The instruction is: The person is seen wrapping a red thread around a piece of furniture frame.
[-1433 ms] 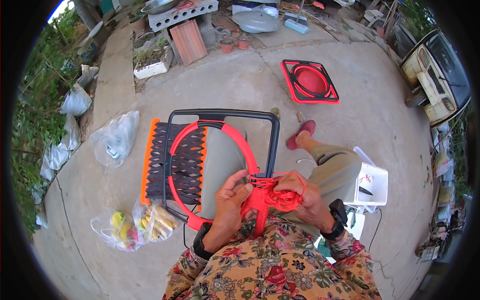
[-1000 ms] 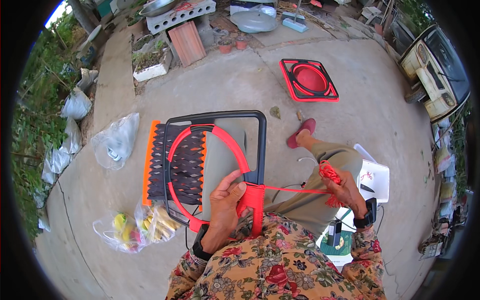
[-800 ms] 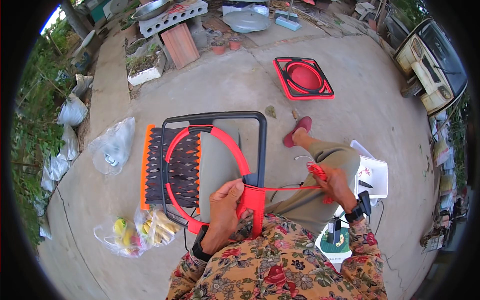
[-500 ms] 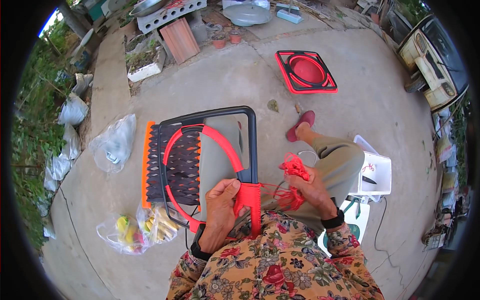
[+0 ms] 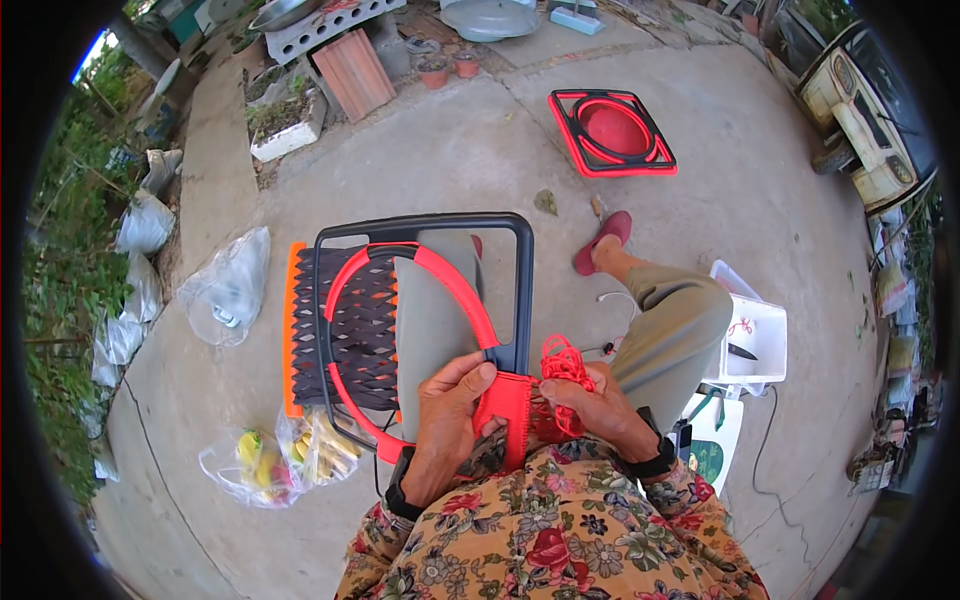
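Observation:
A black square frame (image 5: pixel 524 270) with a round inner ring, partly wrapped in red cord, rests upright over my lap. My left hand (image 5: pixel 445 415) grips its near right part, thumb on the red wrapping (image 5: pixel 513 400) where ring and frame meet. Just right of that, my right hand (image 5: pixel 603 412) is closed on a loose bundle of red cord (image 5: pixel 563 365), close against the frame. Part of the cord is hidden behind the fingers. Through the ring shows a dark woven panel with an orange edge (image 5: pixel 296 330).
Ahead on the concrete lie stacked red and black frames (image 5: pixel 615 130). A white bin (image 5: pixel 760 345) holding a knife stands right, near a white and green seat (image 5: pixel 712 445). Plastic bags, one with fruit (image 5: pixel 258 465), lie left. A cable (image 5: pixel 757 470) runs along the floor at right.
My right hand has moved left and in toward the frame with the cord bundle. The black frame has shifted slightly right; my left hand keeps its grip.

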A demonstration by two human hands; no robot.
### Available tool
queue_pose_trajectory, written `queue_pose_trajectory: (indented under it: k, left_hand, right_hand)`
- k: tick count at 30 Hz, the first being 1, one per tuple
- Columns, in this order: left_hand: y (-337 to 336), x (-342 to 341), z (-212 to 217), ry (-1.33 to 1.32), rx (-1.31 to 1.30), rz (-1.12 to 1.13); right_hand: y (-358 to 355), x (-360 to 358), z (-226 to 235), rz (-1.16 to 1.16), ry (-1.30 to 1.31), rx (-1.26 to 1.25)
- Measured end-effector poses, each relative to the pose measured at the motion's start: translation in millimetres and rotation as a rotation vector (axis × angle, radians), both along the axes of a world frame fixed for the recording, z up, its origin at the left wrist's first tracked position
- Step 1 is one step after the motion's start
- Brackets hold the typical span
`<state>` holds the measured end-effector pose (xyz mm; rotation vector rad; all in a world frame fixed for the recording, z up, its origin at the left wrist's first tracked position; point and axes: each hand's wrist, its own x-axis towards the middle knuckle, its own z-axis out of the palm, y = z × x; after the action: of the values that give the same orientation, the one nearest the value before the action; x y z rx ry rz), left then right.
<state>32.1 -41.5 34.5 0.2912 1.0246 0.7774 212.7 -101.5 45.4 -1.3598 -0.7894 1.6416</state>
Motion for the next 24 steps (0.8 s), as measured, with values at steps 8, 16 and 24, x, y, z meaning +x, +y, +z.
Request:
queue_pose_trajectory:
  k: [8,16,24]
  left_hand:
    - [-3,-3,-3,-0.001,0.023,-0.075]
    - [23,-8,-2,-0.153,0.056,-0.338]
    - [32,-6,-5,-0.098,0.081,-0.463]
  right_hand:
    - [-17,0,-6,-0.030,-0.017,0.004]
    - [-8,9,-9,-0.039,-0.134,0.036]
    - [-2,4,7,-0.169,-0.127,0.112]
